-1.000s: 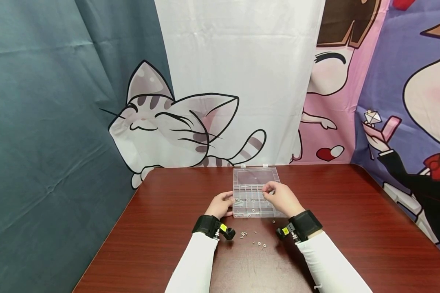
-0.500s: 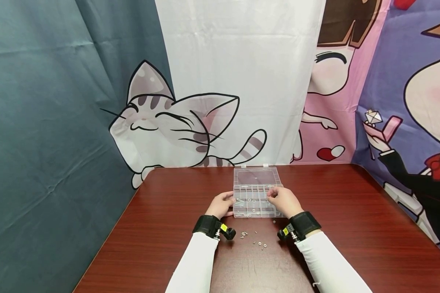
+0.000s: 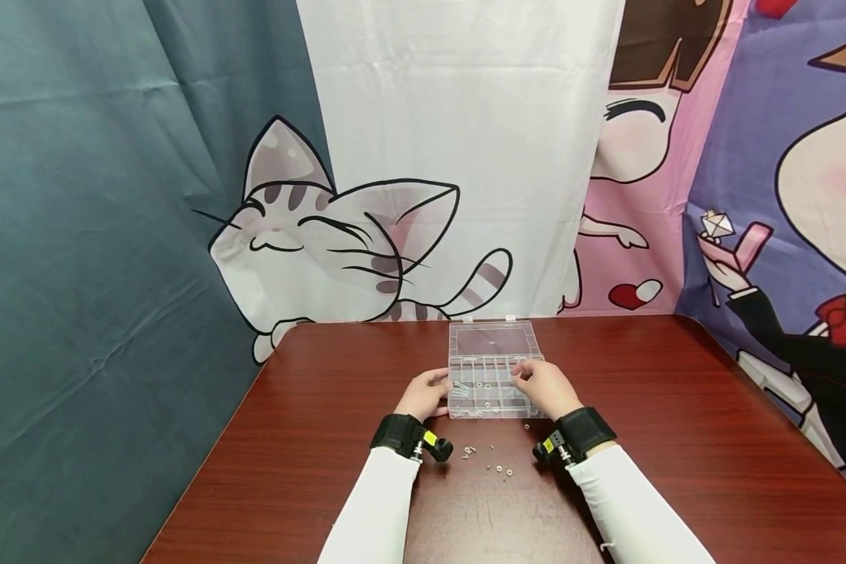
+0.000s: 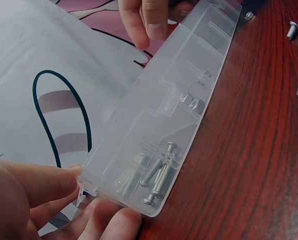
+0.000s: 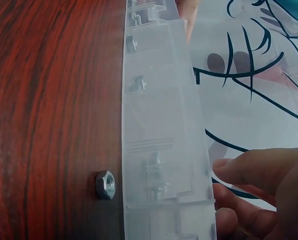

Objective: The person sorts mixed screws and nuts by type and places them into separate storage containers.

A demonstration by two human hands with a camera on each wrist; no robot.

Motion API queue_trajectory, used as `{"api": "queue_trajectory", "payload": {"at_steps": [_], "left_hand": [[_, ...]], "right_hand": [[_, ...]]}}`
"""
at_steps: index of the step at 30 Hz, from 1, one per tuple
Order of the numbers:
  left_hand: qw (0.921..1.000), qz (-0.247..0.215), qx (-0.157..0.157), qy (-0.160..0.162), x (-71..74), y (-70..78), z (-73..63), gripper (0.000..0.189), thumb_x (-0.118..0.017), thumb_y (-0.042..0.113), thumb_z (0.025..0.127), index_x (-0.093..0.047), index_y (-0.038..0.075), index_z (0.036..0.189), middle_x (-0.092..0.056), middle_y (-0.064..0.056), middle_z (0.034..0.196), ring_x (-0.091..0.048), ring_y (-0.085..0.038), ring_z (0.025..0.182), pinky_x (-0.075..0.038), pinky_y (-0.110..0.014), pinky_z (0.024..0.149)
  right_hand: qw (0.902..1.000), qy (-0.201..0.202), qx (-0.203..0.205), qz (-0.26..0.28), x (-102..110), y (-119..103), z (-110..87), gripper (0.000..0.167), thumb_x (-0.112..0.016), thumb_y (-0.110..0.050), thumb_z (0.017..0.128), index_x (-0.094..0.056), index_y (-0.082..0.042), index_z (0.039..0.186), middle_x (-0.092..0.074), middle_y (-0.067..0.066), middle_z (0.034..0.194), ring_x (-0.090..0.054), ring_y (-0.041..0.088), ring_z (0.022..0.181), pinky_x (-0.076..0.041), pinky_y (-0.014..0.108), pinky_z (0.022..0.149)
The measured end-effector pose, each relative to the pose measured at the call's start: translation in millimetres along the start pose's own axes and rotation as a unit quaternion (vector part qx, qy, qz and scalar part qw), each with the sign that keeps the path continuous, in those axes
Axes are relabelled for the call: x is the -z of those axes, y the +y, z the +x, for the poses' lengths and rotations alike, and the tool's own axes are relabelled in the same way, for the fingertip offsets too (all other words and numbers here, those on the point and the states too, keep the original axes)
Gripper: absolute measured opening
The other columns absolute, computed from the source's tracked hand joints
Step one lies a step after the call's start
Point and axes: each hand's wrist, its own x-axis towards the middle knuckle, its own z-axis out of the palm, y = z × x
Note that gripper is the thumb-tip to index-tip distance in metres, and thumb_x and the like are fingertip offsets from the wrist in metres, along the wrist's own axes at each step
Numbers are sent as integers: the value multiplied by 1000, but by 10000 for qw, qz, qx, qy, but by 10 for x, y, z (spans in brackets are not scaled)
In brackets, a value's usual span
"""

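A clear plastic compartment box [image 3: 493, 411] lies on the table with its lid [image 3: 493, 338] raised at the back. My left hand [image 3: 421, 395] grips its left end; in the left wrist view the thumb [image 4: 54, 182] is at the top edge and fingers curl below. Screws [image 4: 158, 175] and nuts [image 4: 192, 102] sit inside. Over the box's right part hovers my right hand [image 3: 546, 388], fingers bent, thumb near the index finger. In the right wrist view its fingertips [image 5: 223, 167] are at the wall's upper edge; whether they pinch anything small is hidden.
Several small screws and nuts [image 3: 499, 469] lie loose on the brown table [image 3: 310, 462] in front of the box. One nut [image 5: 105, 185] is close to the box's front wall. A printed cloth [image 3: 465, 157] hangs behind the table.
My right hand has shifted slightly right and toward me over the box, then stayed nearly still. The left hand and the box have not visibly moved.
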Motion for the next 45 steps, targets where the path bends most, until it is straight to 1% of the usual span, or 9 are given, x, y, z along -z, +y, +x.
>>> {"api": "queue_trajectory", "payload": {"at_steps": [9,12,15,19,24,29,32,38,45], "left_hand": [[10000,-23,33,-14,9,3,-1,41,-57,14,101,-54,6,141,-61,-14,131,-65,-21,100,-59,-33,70],[10000,-32,31,-11,13,13,-3,40,-57,13,101,-54,6,141,-61,-14,130,-65,-20,99,-59,-32,69],[10000,-54,4,-6,16,25,-4,41,-57,12,101,-54,5,141,-62,-14,129,-65,-19,98,-59,-32,68],[10000,-88,5,-3,14,26,-1,41,-57,12,101,-54,5,141,-62,-14,129,-65,-19,97,-59,-32,68],[9998,-170,21,-29,11,7,-4,42,-58,12,101,-53,4,141,-62,-14,129,-65,-20,99,-59,-34,71],[9998,-185,-9,-32,9,-16,11,41,-57,12,101,-53,4,141,-62,-14,128,-65,-22,102,-59,-34,72],[9999,-150,-14,-17,8,-19,18,41,-57,12,101,-54,4,141,-62,-14,128,-65,-23,103,-59,-34,72],[10000,-90,-11,-29,10,-6,15,41,-57,12,101,-53,5,142,-61,-14,129,-64,-23,104,-59,-33,71],[10000,-64,-30,-57,11,8,-16,43,-58,13,101,-52,5,142,-61,-14,131,-64,-23,106,-59,-34,73]], "right_hand": [[10000,-34,-2,61,19,-27,-4,8,-70,-16,92,-74,-10,96,-64,2,82,-53,17,71,-43,33,64],[9998,-56,197,77,50,-78,-13,10,-70,-16,91,-74,-9,97,-65,1,81,-53,15,69,-43,32,64],[9981,-196,555,204,86,-169,-29,13,-69,-16,91,-74,-6,99,-65,-1,81,-53,13,69,-45,32,65],[9916,-629,1101,267,104,-289,-70,15,-69,-16,92,-73,-5,102,-65,-3,84,-57,10,74,-48,32,68],[9758,-1343,1724,-23,87,-453,-170,16,-70,-15,91,-72,-6,104,-64,-6,83,-57,9,73,-48,29,65],[9631,-1774,1989,-367,36,-653,-291,19,-73,-16,87,-71,-7,104,-65,-7,82,-59,10,74,-50,32,68],[9571,-1900,2114,-563,-13,-743,-358,19,-75,-17,85,-72,-8,101,-66,-8,81,-61,10,75,-51,32,70],[9486,-2059,2245,-863,-127,-844,-449,5,-77,-15,80,-72,-15,81,-66,-11,73,-60,7,69,-51,29,64],[9494,-1919,2205,-1148,-258,-812,-499,11,-79,-15,76,-69,-19,71,-60,-14,67,-55,6,62,-48,28,60]]}}
